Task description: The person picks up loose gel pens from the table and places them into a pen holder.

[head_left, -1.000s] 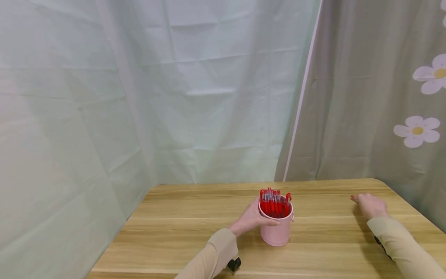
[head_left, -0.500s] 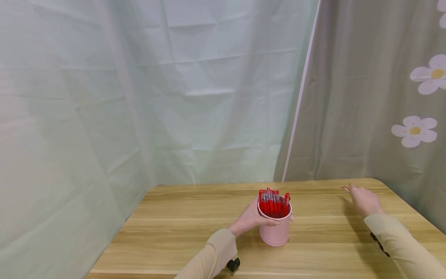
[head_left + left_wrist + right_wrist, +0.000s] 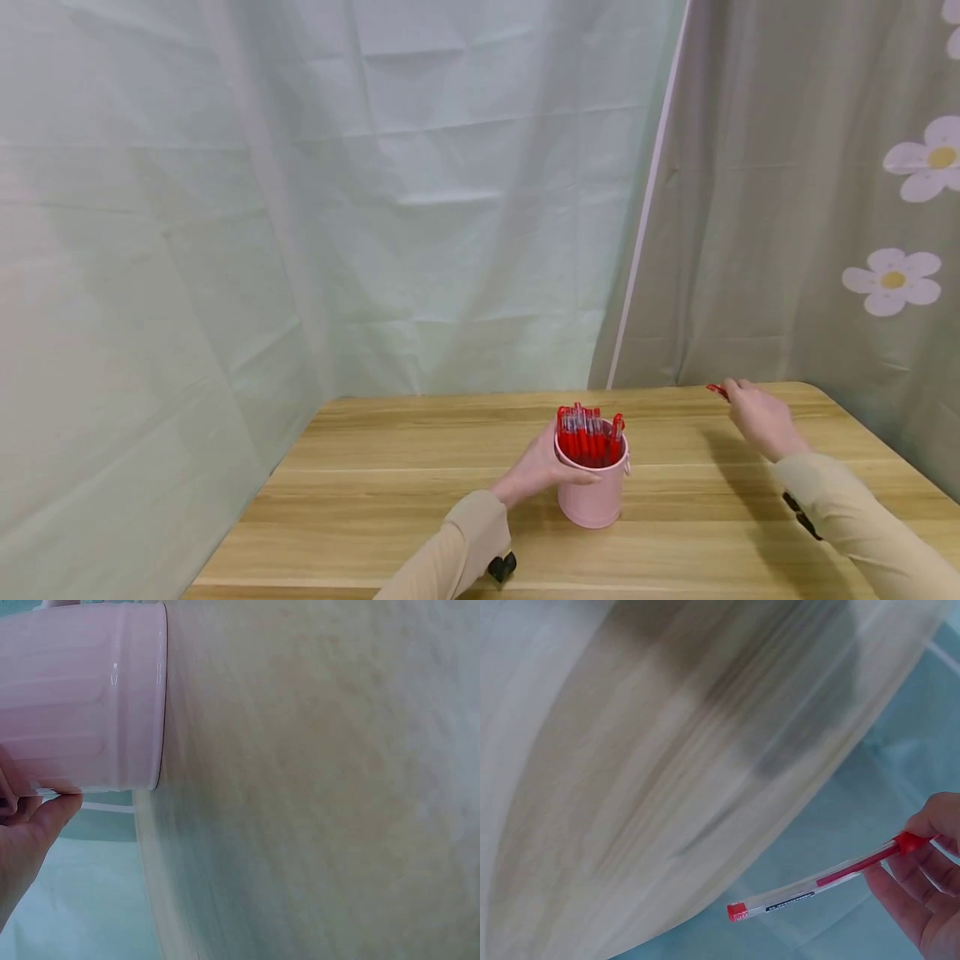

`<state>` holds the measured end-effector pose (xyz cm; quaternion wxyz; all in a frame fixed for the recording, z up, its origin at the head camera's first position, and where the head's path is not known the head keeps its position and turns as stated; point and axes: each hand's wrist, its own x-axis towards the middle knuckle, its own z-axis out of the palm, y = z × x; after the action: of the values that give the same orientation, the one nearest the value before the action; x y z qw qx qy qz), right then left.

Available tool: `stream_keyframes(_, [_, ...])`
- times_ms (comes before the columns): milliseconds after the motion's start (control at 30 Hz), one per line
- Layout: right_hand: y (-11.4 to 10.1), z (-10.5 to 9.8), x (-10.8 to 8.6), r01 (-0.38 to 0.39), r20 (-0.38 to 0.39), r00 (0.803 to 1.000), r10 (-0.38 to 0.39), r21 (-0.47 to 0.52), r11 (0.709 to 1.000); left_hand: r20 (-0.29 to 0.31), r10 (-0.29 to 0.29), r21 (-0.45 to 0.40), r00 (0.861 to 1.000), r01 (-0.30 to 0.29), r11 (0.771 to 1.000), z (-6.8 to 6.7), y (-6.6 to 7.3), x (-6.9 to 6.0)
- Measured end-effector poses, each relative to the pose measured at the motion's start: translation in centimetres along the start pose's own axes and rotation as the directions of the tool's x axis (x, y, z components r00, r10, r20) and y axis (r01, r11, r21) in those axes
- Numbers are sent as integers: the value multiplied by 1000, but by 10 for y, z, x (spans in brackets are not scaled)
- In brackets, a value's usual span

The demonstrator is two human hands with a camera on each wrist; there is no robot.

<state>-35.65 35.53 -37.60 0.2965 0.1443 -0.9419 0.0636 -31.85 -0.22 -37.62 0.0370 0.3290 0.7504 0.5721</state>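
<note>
A pink bucket [image 3: 590,504] with a rolled rim stands upright on the wooden table. Several red pens [image 3: 585,442] with clear barrels stick up out of it. My left hand [image 3: 534,472] grips the bucket from its left side, thumb across the front; its far fingers are hidden behind the bucket. Out to the right, above the table, my right hand [image 3: 761,419] pinches one more red pen [image 3: 840,875] between thumb and fingers. In the right wrist view this pen's clear barrel slants away from the hand, a red plug at its free end and a red part under the thumb.
The wooden table [image 3: 405,492] has a rounded far right corner. Behind it hangs a pale green curtain [image 3: 480,208]. A grey curtain [image 3: 738,250] with white flowers hangs at the right.
My right hand has risen off the table and moved left and away from me, carrying the pen. The left hand and the bucket have stayed in place.
</note>
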Motion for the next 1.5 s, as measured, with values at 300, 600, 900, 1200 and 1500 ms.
stream_keyframes(300, [-28,-11,12,95,-107,990,-87,70,993,-11,13,12,1000,-12,1000,2,-29,11])
stream_keyframes(600, [-50,-15,19,166,-210,967,-142,104,981,7,11,9,1000,-11,1000,0,4,0])
stream_keyframes(900, [-72,-27,22,146,-198,974,-109,183,972,-5,2,15,1000,-2,1000,0,2,0])
stream_keyframes(1200, [-87,-34,23,178,-263,958,-115,231,957,-8,10,20,1000,-10,1000,3,-30,13])
stream_keyframes(1500, [-102,-46,27,226,-331,937,-111,333,915,-15,4,27,1000,-3,1000,4,-30,12])
